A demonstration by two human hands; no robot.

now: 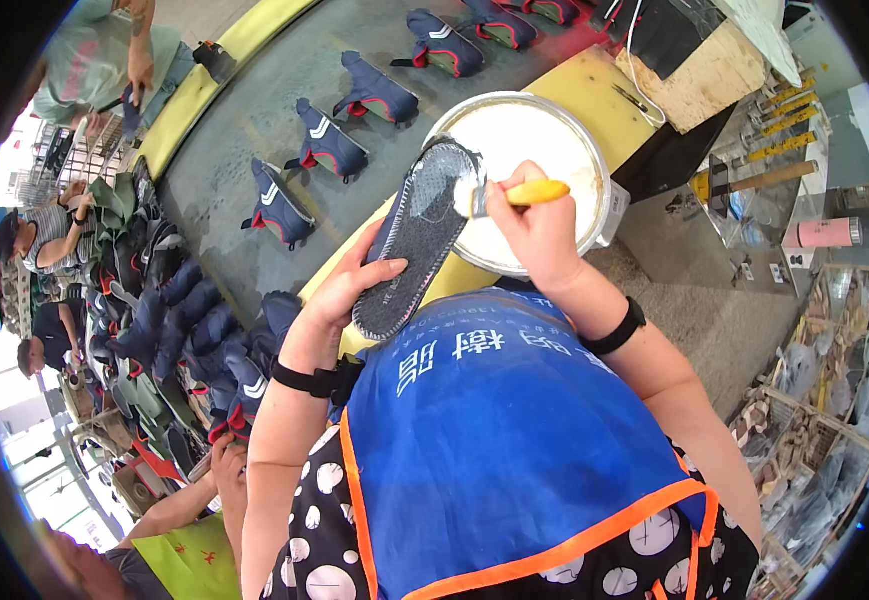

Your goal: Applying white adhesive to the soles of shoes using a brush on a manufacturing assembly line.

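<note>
My left hand is closed round the heel end of a dark shoe upper, whose grey stitched underside faces up. Wet, shiny white liquid covers part of that underside toward the toe. In my right hand is a brush with a yellow handle. Its white-coated bristles are at the edge of the upper's toe half; whether they touch it I cannot tell. Behind the brush stands a round metal pot of white, glue-like liquid, partly hidden by my right hand and the upper.
Several navy shoe uppers lie in a row on the grey belt, edged by a yellow strip. A heap of shoes is at the left, with co-workers around it. At the right are a wooden board and crates.
</note>
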